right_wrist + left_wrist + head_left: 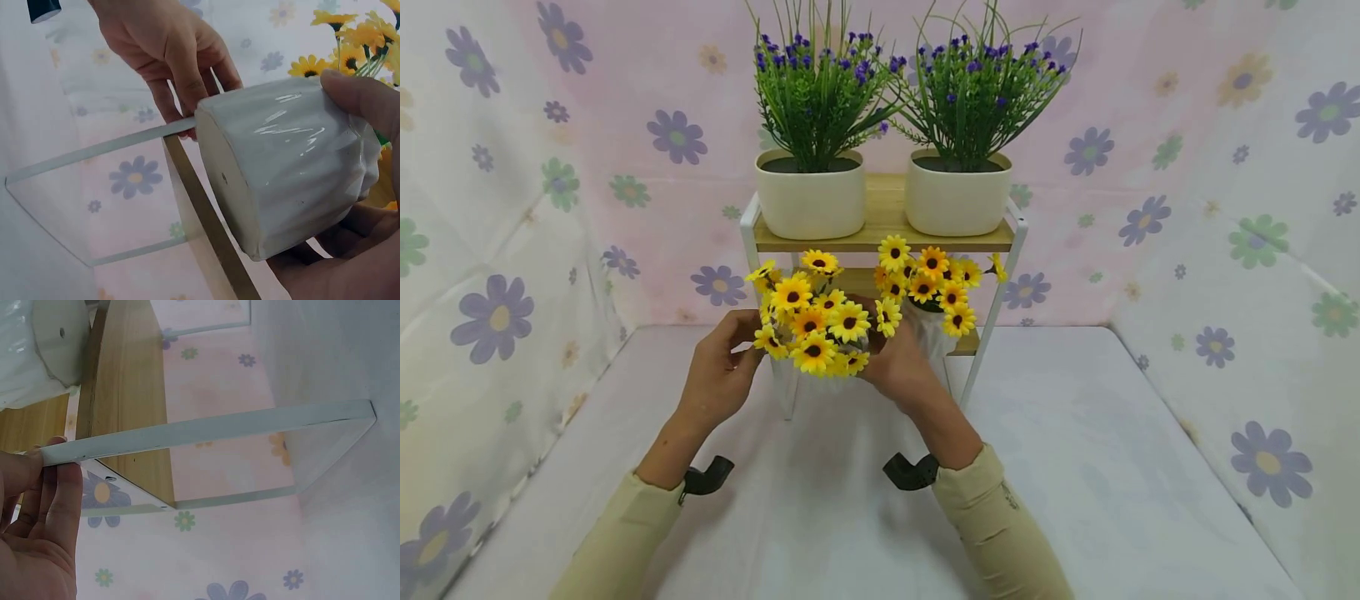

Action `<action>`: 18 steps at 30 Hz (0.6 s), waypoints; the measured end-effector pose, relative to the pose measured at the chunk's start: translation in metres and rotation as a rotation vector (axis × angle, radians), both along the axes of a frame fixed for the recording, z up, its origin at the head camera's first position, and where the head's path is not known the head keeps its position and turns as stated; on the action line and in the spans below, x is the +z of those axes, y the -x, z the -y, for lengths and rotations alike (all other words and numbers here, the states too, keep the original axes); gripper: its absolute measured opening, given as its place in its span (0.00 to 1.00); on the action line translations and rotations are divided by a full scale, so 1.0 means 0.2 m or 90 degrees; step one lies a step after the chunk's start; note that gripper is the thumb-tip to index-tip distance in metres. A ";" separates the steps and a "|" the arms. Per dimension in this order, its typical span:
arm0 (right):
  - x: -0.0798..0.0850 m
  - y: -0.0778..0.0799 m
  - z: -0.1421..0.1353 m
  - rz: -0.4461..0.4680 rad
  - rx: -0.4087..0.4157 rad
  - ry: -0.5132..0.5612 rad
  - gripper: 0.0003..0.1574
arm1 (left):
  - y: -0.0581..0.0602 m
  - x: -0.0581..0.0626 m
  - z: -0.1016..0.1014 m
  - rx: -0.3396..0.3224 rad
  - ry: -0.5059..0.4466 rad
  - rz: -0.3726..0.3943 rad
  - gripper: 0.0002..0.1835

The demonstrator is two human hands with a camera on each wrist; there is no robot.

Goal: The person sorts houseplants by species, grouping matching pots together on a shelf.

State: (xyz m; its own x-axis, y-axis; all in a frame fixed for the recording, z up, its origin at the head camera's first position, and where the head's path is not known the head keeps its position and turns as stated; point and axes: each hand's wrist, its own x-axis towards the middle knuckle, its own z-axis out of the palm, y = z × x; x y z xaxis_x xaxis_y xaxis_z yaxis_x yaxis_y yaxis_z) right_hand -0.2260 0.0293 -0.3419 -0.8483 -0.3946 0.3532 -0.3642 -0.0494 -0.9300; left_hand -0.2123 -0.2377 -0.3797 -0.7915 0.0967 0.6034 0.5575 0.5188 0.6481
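My right hand (906, 367) grips a white ceramic flowerpot (294, 169) with a wavy body, thumb near the rim and fingers around the far side. Yellow artificial sunflowers (812, 321) fill this pot and hide most of it in the head view. The pot is tilted, its flat base with a small hole facing the edge of the lower wooden shelf board (209, 219). My left hand (718, 375) pinches the white metal leg (206, 428) of the plant stand between thumb and fingers, level with that board.
A second white pot (934, 337) of yellow sunflowers stands on the lower level, at the right. On the top board (883, 208) are two cream planters (811, 200) with purple flowers and grass. Floral cloth (677, 250) surrounds the white surface (1075, 467).
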 end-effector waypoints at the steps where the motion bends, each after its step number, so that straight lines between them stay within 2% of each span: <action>1: 0.00 0.00 0.00 0.004 -0.018 -0.003 0.42 | 0.00 0.00 0.00 0.002 0.003 -0.001 0.19; 9: -0.03 0.02 0.04 0.003 -0.110 -0.018 0.41 | -0.01 0.00 -0.01 0.004 0.002 -0.003 0.18; 14: -0.06 0.04 0.08 -0.065 -0.131 -0.020 0.30 | -0.01 0.00 -0.01 0.009 0.006 0.004 0.19; 18: -0.07 0.06 0.11 -0.117 -0.138 -0.017 0.29 | -0.01 0.00 -0.01 0.008 0.006 0.002 0.18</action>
